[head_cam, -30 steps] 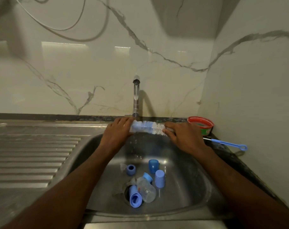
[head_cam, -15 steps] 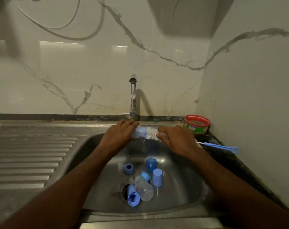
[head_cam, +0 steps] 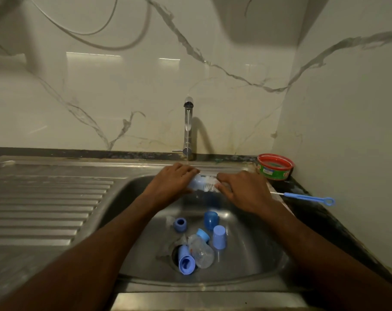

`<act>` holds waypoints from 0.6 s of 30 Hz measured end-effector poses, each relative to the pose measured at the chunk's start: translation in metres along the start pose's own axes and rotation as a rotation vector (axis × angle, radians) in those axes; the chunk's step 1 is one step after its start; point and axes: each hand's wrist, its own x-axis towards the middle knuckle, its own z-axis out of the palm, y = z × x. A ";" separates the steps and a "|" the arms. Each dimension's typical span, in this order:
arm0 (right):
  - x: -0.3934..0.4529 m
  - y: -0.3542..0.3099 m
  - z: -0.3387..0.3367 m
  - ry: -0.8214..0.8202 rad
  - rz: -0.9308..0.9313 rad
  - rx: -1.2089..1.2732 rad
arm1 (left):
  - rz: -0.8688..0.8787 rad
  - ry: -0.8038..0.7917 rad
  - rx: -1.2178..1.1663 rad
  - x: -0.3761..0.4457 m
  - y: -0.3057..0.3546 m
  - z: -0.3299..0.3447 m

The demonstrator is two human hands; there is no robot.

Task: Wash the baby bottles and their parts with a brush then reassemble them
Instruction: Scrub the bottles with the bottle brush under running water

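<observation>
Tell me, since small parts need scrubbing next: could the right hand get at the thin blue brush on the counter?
Probably yes. The thin blue brush lies in the open just beyond the right hand, nothing over it. That hand grips the bottle brush, though, and must release it first.

A pale blue bottle (head_cam: 196, 181) lies sideways over the sink, white brush bristles (head_cam: 209, 185) in its mouth. A clear bottle (head_cam: 200, 252), blue caps (head_cam: 219, 236) and a collar (head_cam: 180, 224) lie near the drain.

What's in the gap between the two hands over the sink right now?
In the head view, white brush bristles span the gap, running from the right hand into the bottle gripped by the left hand.
</observation>
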 end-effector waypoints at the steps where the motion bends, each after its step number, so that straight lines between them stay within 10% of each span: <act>1: -0.001 0.001 -0.002 0.006 0.021 0.040 | -0.030 0.027 -0.007 -0.001 -0.005 -0.004; 4: 0.002 0.014 -0.013 0.145 0.051 0.051 | -0.264 0.092 -0.063 0.000 -0.021 -0.014; 18: -0.004 -0.001 -0.013 -0.071 -0.035 -0.022 | 0.061 -0.061 -0.029 0.000 -0.001 -0.005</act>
